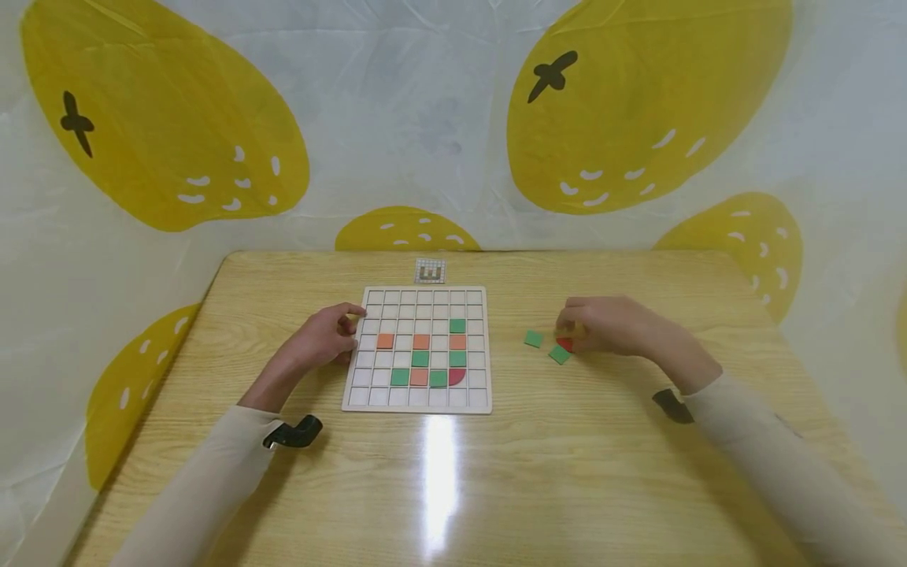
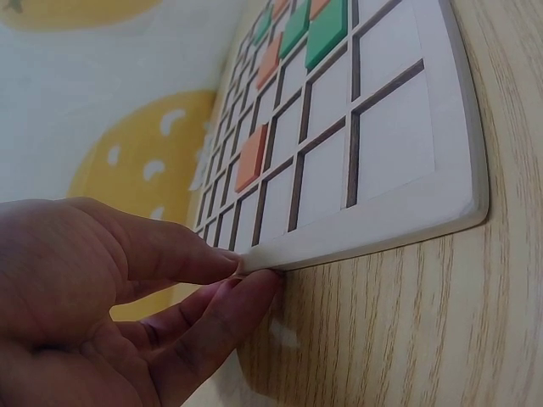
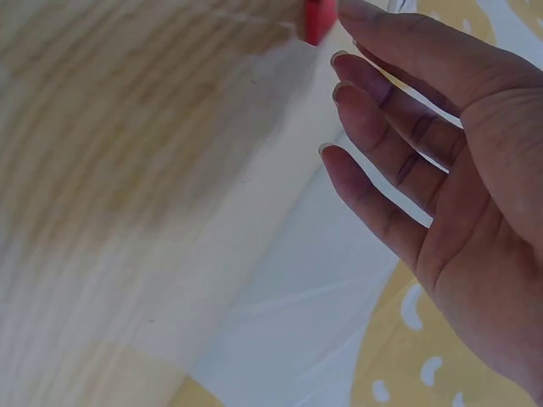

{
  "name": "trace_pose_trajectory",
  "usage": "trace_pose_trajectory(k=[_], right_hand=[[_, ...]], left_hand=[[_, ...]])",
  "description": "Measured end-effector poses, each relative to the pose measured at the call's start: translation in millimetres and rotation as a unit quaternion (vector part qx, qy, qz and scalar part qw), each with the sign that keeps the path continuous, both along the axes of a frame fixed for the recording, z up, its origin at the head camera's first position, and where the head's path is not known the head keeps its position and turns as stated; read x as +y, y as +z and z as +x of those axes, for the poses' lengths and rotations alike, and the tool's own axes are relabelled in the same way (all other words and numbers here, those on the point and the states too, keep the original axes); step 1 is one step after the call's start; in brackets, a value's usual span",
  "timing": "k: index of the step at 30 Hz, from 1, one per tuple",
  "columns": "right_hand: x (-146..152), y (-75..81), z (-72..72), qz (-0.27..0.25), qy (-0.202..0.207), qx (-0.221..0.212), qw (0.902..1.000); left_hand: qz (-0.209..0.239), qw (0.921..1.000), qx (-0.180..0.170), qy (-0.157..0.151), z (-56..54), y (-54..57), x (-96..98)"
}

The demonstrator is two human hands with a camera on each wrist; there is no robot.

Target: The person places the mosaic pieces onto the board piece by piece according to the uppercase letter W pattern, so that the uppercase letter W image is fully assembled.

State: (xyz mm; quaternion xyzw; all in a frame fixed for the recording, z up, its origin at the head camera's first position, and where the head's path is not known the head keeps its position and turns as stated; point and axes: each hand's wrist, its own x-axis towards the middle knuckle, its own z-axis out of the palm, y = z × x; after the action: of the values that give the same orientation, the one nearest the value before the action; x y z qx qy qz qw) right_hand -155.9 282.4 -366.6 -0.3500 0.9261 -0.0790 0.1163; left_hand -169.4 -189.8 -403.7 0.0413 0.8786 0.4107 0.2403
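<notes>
A pale square grid board (image 1: pixel 359 398) lies on the table with orange, green and red tiles set in some of its cells. At its left edge is my left hand (image 1: pixel 328 337); in the left wrist view the thumb (image 2: pixel 191 254) and fingertips pinch the board's rim (image 2: pixel 373 229). Right of the board, my right hand (image 1: pixel 609 324) reaches down over a small red tile (image 1: pixel 564 344). The right wrist view has that red tile (image 3: pixel 317 21) at the tip of the thumb, which hides the index finger, while the other fingers are loosely bent. Two green tiles (image 1: pixel 534 339) lie beside this hand.
A small pattern card (image 1: pixel 430 272) with a dark figure on a grid lies just behind the board. The wooden table (image 1: pixel 567 472) ends at a cloth backdrop (image 1: pixel 404 118) with yellow fruit shapes. Dark straps show near both sleeves.
</notes>
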Motion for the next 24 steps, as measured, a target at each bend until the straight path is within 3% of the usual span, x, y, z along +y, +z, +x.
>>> trace_pose_trajectory(k=[4, 13, 24], right_hand=[[3, -4.1, 2.3, -0.003, -0.003, -0.018, 0.9998], [3, -12.8, 4.2, -0.016, 0.01, 0.01, 0.9998], [5, -12.7, 2.2, -0.009, 0.02, 0.028, 0.9994]], left_hand=[[-0.002, 1.0, 0.002, -0.002, 0.2, 0.0, 0.0], [0.0, 1.0, 0.005, -0.004, 0.1, -0.8, -0.6], [-0.003, 1.0, 0.003, -0.003, 0.3, 1.6, 0.6]])
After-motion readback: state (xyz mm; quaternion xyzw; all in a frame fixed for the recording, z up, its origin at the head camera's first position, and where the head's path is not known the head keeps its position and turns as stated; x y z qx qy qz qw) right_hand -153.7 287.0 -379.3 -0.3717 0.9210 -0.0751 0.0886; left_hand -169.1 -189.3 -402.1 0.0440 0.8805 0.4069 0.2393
